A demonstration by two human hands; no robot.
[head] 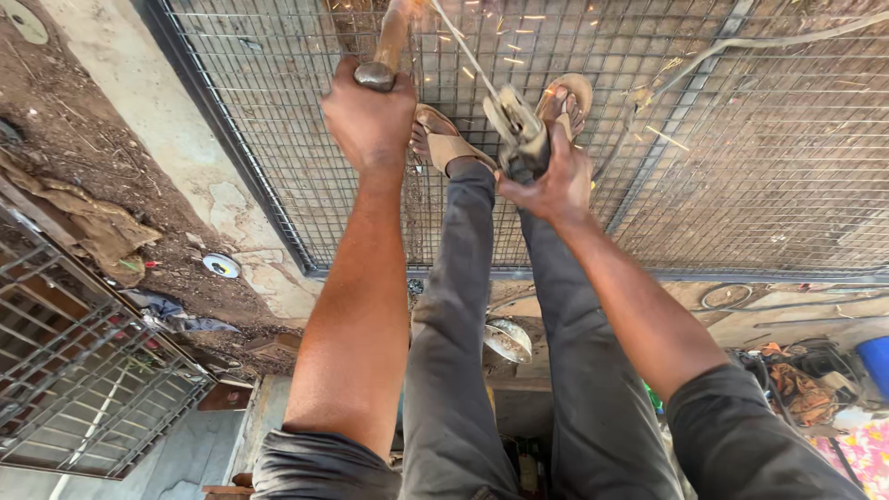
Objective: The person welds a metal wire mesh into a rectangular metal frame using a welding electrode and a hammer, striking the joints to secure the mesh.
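Observation:
My left hand is closed around a wooden handle with a metal end that points away from me. My right hand grips a welding electrode holder. Its thin rod slants up and left to the top edge, where orange sparks scatter. Both hands hover over a large wire mesh panel with a dark metal frame, lying flat on the ground. My feet in tan sandals stand on the mesh just beyond my hands. My legs in grey trousers run down the middle.
A second metal grille lies at the lower left beside rags on the dirt. A small round disc sits by the mesh frame's corner. A cable crosses the mesh at the upper right. Clutter and a blue container fill the right edge.

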